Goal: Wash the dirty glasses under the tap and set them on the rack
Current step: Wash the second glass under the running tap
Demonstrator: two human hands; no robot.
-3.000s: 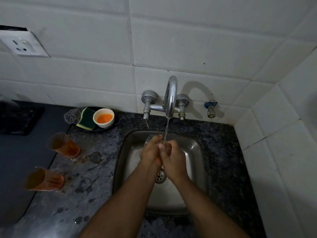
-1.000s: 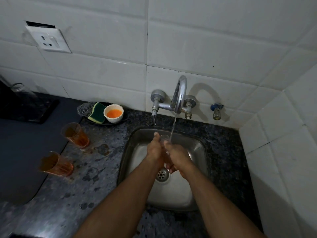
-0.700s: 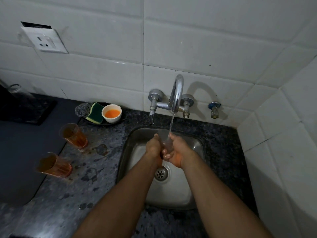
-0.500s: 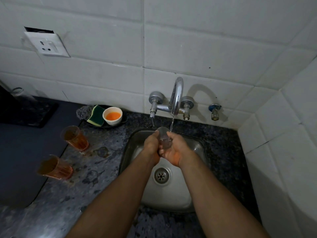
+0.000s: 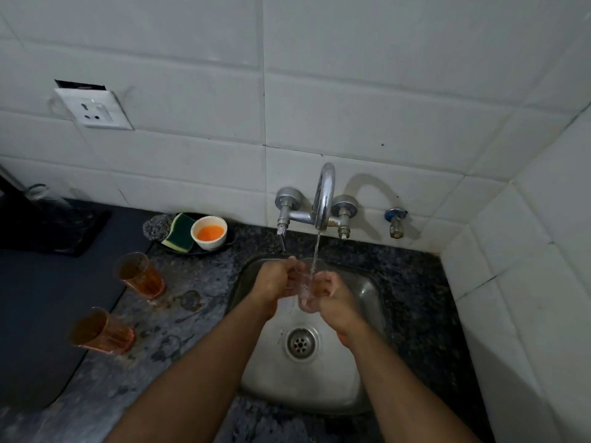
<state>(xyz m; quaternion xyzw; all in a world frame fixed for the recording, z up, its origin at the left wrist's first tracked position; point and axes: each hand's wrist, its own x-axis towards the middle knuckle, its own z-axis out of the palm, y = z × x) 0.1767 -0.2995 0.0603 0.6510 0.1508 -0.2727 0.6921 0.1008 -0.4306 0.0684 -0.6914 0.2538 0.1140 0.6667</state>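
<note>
A clear glass (image 5: 307, 282) is held upright over the steel sink (image 5: 367, 372), its mouth under the thin stream from the chrome tap (image 5: 323, 196). My left hand (image 5: 275, 282) grips its left side and my right hand (image 5: 332, 298) wraps its right side and base. Two dirty glasses with orange-brown residue stand on the wet counter to the left: one farther back (image 5: 140, 276), one nearer (image 5: 97, 330). On a dark mat at the far left, part of a dark rack (image 5: 19, 206) shows with a clear glass (image 5: 40, 193) on it.
A dark dish with a green-yellow sponge (image 5: 179, 232), a steel scrubber (image 5: 157, 226) and a white bowl of orange liquid (image 5: 209, 232) sits behind the counter glasses. A small valve (image 5: 396, 222) and a wall socket (image 5: 94, 109) are on the tiled wall. Tiled side wall stands close on the right.
The glass has turned from tilted toward me to upright with water running into it. My hands have lowered a little into the sink.
</note>
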